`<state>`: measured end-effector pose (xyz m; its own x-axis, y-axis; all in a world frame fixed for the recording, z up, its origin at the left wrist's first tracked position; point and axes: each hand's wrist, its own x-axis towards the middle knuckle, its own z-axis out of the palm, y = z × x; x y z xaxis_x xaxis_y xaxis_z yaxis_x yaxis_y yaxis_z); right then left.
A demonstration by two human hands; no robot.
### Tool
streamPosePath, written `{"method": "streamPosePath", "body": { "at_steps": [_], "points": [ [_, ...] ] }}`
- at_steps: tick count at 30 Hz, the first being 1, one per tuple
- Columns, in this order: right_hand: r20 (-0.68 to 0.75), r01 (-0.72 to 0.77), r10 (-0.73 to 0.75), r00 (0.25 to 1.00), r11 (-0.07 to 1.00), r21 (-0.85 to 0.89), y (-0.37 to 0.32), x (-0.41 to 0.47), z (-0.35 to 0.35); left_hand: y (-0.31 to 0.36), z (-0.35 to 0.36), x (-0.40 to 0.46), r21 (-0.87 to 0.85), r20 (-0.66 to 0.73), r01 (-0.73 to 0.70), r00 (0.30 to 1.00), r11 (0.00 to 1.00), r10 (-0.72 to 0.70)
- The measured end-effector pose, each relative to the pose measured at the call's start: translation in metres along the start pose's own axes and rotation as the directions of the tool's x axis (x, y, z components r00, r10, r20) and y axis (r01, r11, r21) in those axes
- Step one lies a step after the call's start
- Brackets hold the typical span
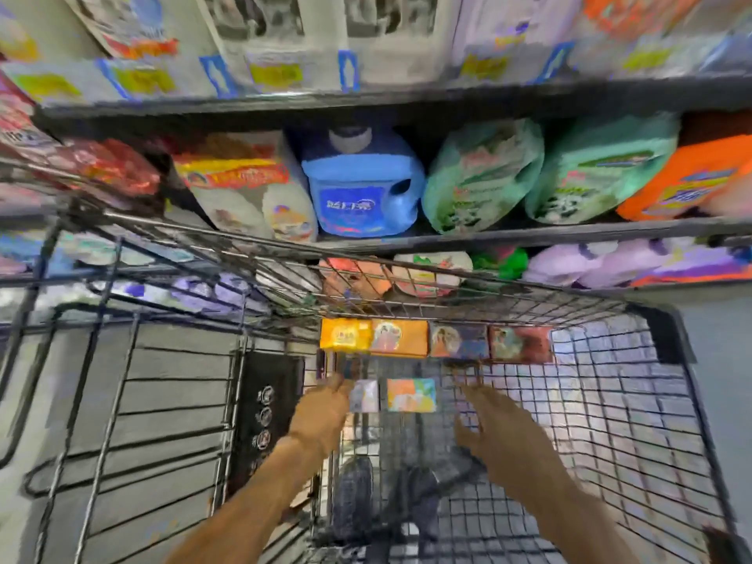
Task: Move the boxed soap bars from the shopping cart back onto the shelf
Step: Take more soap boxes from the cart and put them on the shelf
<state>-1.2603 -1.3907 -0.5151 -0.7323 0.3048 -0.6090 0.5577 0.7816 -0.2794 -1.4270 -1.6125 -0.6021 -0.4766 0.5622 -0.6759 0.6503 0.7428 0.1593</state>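
While my left hand (pixel 325 409) touches the small pale purple soap box (pixel 364 396), I can't tell if it grips yet. Beside it lies an orange and blue box (pixel 412 395). My right hand (pixel 502 431) hangs open, holding nothing. Four more boxes (pixel 435 343) line the wire shopping cart (pixel 610 421) beyond my fingers. I think I'm picking; next comes a lift to the blurry shelf (pixel 529 234).
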Motion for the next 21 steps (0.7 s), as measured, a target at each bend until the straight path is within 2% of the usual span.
{"method": "streamPosePath", "body": {
  "at_steps": [3,8,9,13,16,21],
  "points": [
    [0.025,-0.026,0.026,0.999,1.000,0.016,0.010,0.014,0.028,-0.007,0.027,0.030,0.119,0.032,-0.006,0.999,0.993,0.003],
    [0.038,0.000,-0.001,0.999,0.999,0.041,0.018,0.023,0.057,-0.012,0.050,0.062,0.213,-0.049,0.010,0.999,0.977,0.000],
    [0.040,0.004,-0.006,0.999,0.999,0.044,0.019,0.024,0.059,-0.011,0.049,0.063,0.226,-0.025,0.004,1.000,0.974,0.002],
    [0.017,0.024,-0.025,1.000,0.998,0.057,0.016,0.025,0.051,-0.009,0.044,0.059,0.215,-0.077,0.011,0.997,0.977,0.006],
    [-0.008,0.050,-0.050,0.999,0.998,0.040,0.008,0.037,0.045,-0.005,0.037,0.052,0.200,-0.067,0.014,0.998,0.980,-0.001],
    [0.003,0.102,-0.102,0.995,0.992,-0.078,-0.010,0.077,0.061,-0.006,0.039,0.039,0.171,-0.096,0.004,0.995,0.985,0.013]
  ]
}}
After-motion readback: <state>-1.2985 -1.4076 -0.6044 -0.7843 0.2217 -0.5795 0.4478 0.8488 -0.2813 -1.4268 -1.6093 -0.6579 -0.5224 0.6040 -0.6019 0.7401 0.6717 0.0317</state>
